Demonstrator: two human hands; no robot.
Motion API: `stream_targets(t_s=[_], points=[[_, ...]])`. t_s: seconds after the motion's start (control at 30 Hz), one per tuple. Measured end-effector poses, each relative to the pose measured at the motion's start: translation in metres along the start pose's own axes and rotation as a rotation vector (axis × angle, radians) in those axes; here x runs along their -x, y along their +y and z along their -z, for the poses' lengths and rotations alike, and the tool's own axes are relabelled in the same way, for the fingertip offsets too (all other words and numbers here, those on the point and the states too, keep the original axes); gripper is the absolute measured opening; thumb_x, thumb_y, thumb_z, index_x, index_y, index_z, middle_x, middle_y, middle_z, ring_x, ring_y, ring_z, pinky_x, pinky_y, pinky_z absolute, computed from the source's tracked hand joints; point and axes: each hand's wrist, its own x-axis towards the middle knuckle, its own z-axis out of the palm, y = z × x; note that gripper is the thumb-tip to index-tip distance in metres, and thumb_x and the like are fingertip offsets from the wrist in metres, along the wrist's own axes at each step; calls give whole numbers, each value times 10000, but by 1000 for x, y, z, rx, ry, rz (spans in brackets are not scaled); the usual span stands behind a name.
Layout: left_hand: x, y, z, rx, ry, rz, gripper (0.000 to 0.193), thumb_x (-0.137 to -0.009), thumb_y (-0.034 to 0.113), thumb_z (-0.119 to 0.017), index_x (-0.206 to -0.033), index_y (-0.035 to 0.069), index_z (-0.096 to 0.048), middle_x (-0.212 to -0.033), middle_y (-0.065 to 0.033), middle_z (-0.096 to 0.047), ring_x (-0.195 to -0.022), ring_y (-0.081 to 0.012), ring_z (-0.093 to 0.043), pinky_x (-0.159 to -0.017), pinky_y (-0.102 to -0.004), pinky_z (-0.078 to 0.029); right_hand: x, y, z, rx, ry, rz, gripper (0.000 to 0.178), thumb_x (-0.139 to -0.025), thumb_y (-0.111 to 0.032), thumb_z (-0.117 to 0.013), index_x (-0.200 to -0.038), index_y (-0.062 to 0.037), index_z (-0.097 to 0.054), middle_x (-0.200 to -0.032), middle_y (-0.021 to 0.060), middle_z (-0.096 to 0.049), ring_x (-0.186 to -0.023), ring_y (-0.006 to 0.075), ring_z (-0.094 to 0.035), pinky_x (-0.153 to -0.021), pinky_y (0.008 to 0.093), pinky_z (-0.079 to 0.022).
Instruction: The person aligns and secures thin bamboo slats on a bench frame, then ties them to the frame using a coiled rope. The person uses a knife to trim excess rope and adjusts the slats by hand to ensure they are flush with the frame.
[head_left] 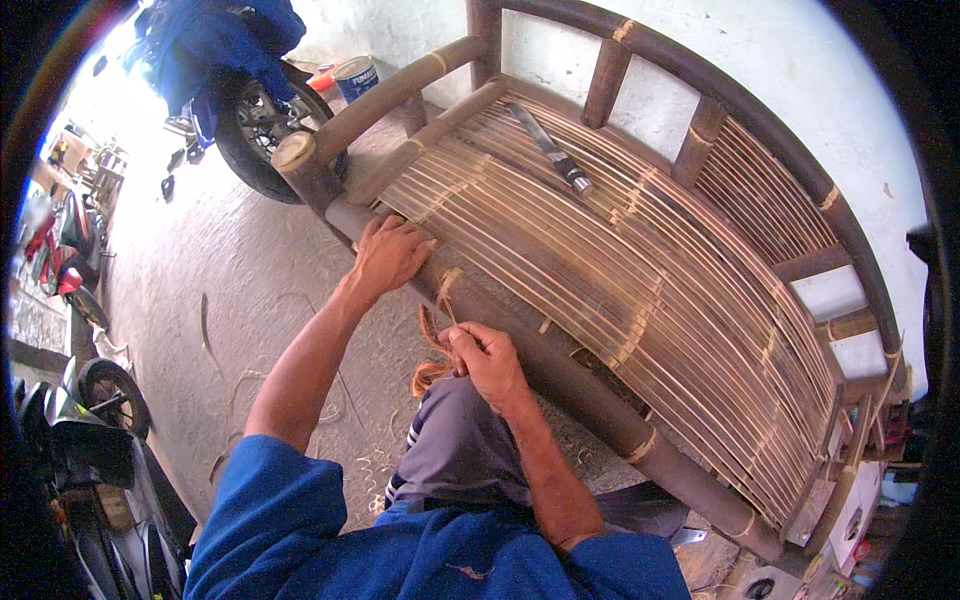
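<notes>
Motorcycles at 8 and 11 o'clock, a wheel (255, 130) beside the bench corner. Left hand (390, 255), at about 10 o'clock from centre, lies palm down on the front rail (560, 375) of the bench (640, 250), fingers bent over the slat edge, holding nothing. Right hand (487, 355), just below centre, pinches a thin strip (432, 350) that runs from the rail binding (448, 285) down to a loose curl by the knee. Judgement: keep the strip taut and flat, turns touching, left hand pressing the slats so nothing slips. Knife (552, 152) lies on the slats at 12 o'clock, well apart from both hands.
</notes>
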Motion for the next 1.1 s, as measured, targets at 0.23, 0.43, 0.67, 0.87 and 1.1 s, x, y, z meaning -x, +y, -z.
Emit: stream_targets(t_s=[0.23, 0.43, 0.67, 0.87, 1.1], points=[[-27, -20, -40, -136, -242, 54, 537, -955, 570, -463, -998, 149, -794, -1027, -139, -758, -1032, -354, -689, -1014, -605, -402, -19, -11, -2, 117, 55, 57, 264, -999, -260, -645, -1064, -25, -746, -765, -22, -595, -663, 105, -566, -623, 274, -481], [-43, -18, -61, -55, -193, 136, 350, -915, 432, -509, -869, 214, -779, -991, -30, -772, -999, -295, -701, -1036, -685, -316, -23, -2, 5, 182, 57, 42, 281, -1018, -267, -624, -1061, -14, -740, -802, -7, -591, -694, 113, -554, -641, 301, -509], [-35, -16, -55, -30, -76, 195, 420, -885, 483, -553, -933, 129, -774, -949, -108, -751, -1059, -324, -680, -1078, -699, -286, -24, 1, 14, 90, 47, -38, 307, -1033, -261, -604, -1067, 13, -739, -823, 14, -649, -757, 108, -563, -700, 274, -474], [-27, -15, -53, 93, 46, 209, 429, -847, 490, -598, -940, 119, -794, -921, -155, -760, -1027, -334, -698, -1135, -656, -225, -16, -11, 4, 42, 82, -63, 267, -1031, -228, -603, -1043, 11, -722, -745, -2, -551, -661, 118, -522, -621, 288, -470], [-47, -35, -49, -59, -264, 39, 468, -953, 486, -462, -1034, 144, -770, -991, -128, -768, -1046, -308, -712, -1063, -548, -349, -30, -13, 9, 67, 75, -19, 242, -1016, -212, -619, -1057, -4, -737, -773, -4, -591, -681, 111, -555, -656, 276, -488]])
